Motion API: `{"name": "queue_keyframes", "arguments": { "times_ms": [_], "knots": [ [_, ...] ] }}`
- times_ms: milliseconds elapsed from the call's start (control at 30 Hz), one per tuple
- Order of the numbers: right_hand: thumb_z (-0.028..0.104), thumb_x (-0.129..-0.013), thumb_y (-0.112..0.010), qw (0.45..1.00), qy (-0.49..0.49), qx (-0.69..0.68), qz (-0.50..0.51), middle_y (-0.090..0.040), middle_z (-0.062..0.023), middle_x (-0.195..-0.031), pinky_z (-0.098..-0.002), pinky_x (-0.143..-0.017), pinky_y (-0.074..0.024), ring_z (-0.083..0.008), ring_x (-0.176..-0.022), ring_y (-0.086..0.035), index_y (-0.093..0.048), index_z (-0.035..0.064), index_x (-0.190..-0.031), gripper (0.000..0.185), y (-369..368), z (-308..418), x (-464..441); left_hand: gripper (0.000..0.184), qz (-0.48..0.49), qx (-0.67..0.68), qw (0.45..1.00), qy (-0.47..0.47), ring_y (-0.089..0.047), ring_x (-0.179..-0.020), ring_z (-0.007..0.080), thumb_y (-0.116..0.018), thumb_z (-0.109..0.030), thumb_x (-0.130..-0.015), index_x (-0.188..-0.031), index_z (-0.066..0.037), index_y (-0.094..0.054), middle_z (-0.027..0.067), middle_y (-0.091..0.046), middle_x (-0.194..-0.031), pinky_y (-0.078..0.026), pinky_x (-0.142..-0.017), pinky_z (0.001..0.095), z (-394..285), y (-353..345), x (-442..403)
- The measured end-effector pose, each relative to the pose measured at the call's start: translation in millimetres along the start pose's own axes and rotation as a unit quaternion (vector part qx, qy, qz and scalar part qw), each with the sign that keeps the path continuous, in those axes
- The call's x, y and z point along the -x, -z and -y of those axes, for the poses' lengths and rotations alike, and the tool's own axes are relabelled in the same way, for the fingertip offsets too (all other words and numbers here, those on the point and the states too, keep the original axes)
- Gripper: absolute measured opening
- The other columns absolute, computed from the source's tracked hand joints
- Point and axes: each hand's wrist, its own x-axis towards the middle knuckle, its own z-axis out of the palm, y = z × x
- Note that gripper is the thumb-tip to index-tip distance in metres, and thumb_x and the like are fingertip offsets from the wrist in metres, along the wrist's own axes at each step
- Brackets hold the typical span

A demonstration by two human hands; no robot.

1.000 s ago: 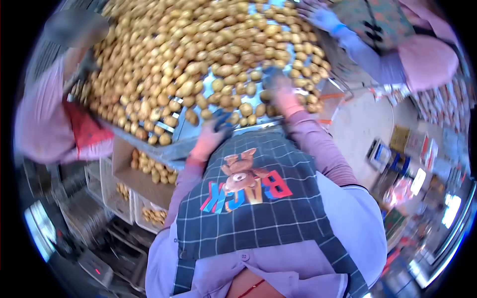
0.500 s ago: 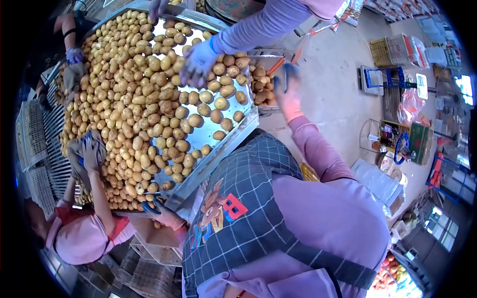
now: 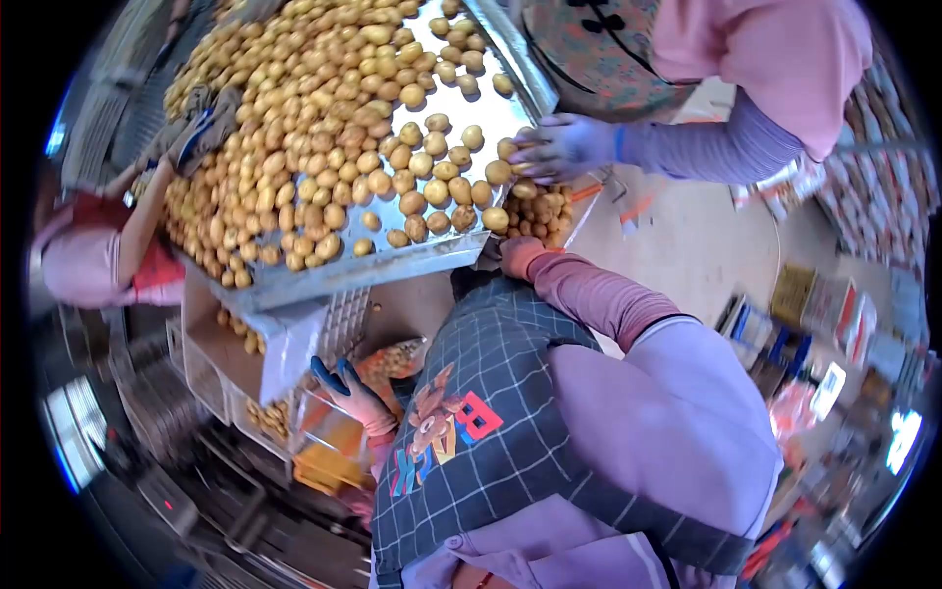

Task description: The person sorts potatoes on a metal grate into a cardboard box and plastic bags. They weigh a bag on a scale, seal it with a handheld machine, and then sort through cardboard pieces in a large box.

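Note:
Potatoes (image 3: 324, 147) cover most of a shiny metal sorting table (image 3: 392, 263). My right hand (image 3: 520, 257), in a coral glove, is at the table's near right corner, beside a crate of potatoes (image 3: 542, 211). Its fingers are mostly hidden there, so I cannot make out any grip. My left hand (image 3: 355, 398), in a pink glove with dark blue fingertips, hangs below the table edge with fingers apart and nothing in them. Near it are a white crate (image 3: 324, 339) and a clear bag of potatoes (image 3: 392, 361).
Across the corner, a co-worker's purple-gloved hand (image 3: 559, 147) touches potatoes at the table's right end. Another person's grey gloves (image 3: 206, 128) rest on the pile at left. A wooden bin (image 3: 211, 344) and a yellow crate (image 3: 329, 466) stand below the table.
My view has turned, with the table shifting up. My right hand has drawn in from the crate to the table corner. My left hand has come away from the table edge. The co-worker's hand moved toward the crate.

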Motion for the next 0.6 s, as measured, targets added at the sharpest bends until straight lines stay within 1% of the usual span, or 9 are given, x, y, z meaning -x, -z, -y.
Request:
{"name": "queue_keyframes", "arguments": {
  "times_ms": [133, 233, 300, 333, 367, 433, 500, 567, 600],
  "knots": [
    [0.031, -0.083, -0.059, 0.984, 0.072, -0.164, 0.013, -0.065, -0.0222, -0.109, -0.0396, -0.09, -0.0481, -0.035, -0.103, -0.063, -0.063, 0.0014, -0.112, 0.041, 11, -9, 7, 0.054, -0.09, 0.017, 0.995, 0.025, -0.036, -0.132, 0.023, -0.053, -0.013, -0.096, -0.142, 0.006, -0.033, 0.0146, -0.037, -0.146, -0.028, -0.11, 0.0344, 21, 18, 105],
    [0.032, -0.091, -0.059, 0.951, 0.047, -0.28, 0.119, -0.067, -0.0114, -0.081, -0.0384, -0.05, -0.0505, -0.0245, -0.055, -0.062, -0.065, 0.0062, -0.104, 0.03, -44, -50, -62, 0.049, -0.213, 0.075, 0.966, 0.128, -0.042, -0.127, 0.0219, -0.049, -0.017, -0.098, -0.14, 0.006, -0.038, 0.0138, -0.043, -0.141, -0.032, -0.107, 0.0337, 30, 30, 223],
    [0.032, -0.092, -0.058, 0.892, 0.049, -0.44, 0.095, -0.059, -0.0033, -0.065, -0.0324, -0.036, -0.039, -0.0162, -0.038, -0.048, -0.067, 0.0086, -0.093, 0.025, -49, -45, -36, 0.046, -0.238, 0.082, 0.955, 0.159, -0.046, -0.123, 0.0219, -0.049, -0.017, -0.098, -0.137, 0.008, -0.041, 0.0132, -0.047, -0.138, -0.034, -0.105, 0.0341, 33, 42, 322],
    [0.032, -0.092, -0.058, 0.879, 0.041, -0.473, 0.056, -0.055, -0.0007, -0.06, -0.032, -0.035, -0.036, -0.0138, -0.038, -0.045, -0.067, 0.0089, -0.09, 0.025, -47, -38, -12, 0.045, -0.252, 0.109, 0.939, 0.205, -0.047, -0.122, 0.0219, -0.048, -0.017, -0.098, -0.135, 0.008, -0.044, 0.0132, -0.049, -0.136, -0.035, -0.105, 0.0342, 38, 49, 378],
    [0.032, -0.092, -0.058, 0.932, 0.071, -0.348, -0.071, -0.053, 0.0009, -0.058, -0.0305, -0.034, -0.0342, -0.0125, -0.039, -0.046, -0.065, 0.0108, -0.088, 0.022, -97, -59, -57, 0.043, -0.264, 0.14, 0.922, 0.248, -0.049, -0.12, 0.0219, -0.048, -0.017, -0.098, -0.133, 0.008, -0.046, 0.0133, -0.051, -0.133, -0.036, -0.104, 0.0343, 38, 52, 434],
    [0.032, -0.092, -0.058, 0.927, 0.126, -0.339, -0.1, -0.052, 0.002, -0.058, -0.0292, -0.034, -0.0328, -0.0118, -0.04, -0.045, -0.065, 0.011, -0.09, 0.022, -122, -83, -78, 0.041, -0.299, 0.161, 0.902, 0.267, -0.053, -0.117, 0.0221, -0.049, -0.019, -0.098, -0.129, 0.007, -0.051, 0.0138, -0.056, -0.127, -0.039, -0.103, 0.0354, 21, 45, 542],
    [0.032, -0.091, -0.058, 0.873, 0.07, -0.479, 0.067, -0.053, 0.0017, -0.058, -0.0291, -0.038, -0.0366, -0.0132, -0.043, -0.049, -0.066, 0.0092, -0.091, 0.024, -70, -86, 11, 0.04, -0.369, 0.133, 0.869, 0.3, -0.054, -0.116, 0.0228, -0.049, -0.018, -0.097, -0.128, 0.007, -0.052, 0.0145, -0.058, -0.125, -0.04, -0.102, 0.0361, 6, 30, 640],
    [0.032, -0.091, -0.059, 0.89, 0.126, -0.429, 0.084, -0.052, 0.0023, -0.057, -0.0304, -0.041, -0.0407, -0.015, -0.049, -0.054, -0.066, 0.0086, -0.094, 0.025, -94, -116, 14, 0.04, -0.473, 0.147, 0.813, 0.307, -0.054, -0.117, 0.023, -0.048, -0.018, -0.096, -0.129, 0.005, -0.053, 0.015, -0.058, -0.125, -0.04, -0.102, 0.0359, -8, -4, 739],
    [0.033, -0.089, -0.061, 0.933, 0.153, -0.319, 0.056, -0.058, -0.004, -0.066, -0.0337, -0.054, -0.0441, -0.02, -0.06, -0.057, -0.065, 0.005, -0.1, 0.03, -90, -141, 57, 0.04, -0.531, 0.164, 0.764, 0.327, -0.054, -0.117, 0.0224, -0.049, -0.019, -0.096, -0.129, 0.004, -0.053, 0.014, -0.058, -0.125, -0.04, -0.102, 0.0358, -11, -25, 787]
  ]
}}
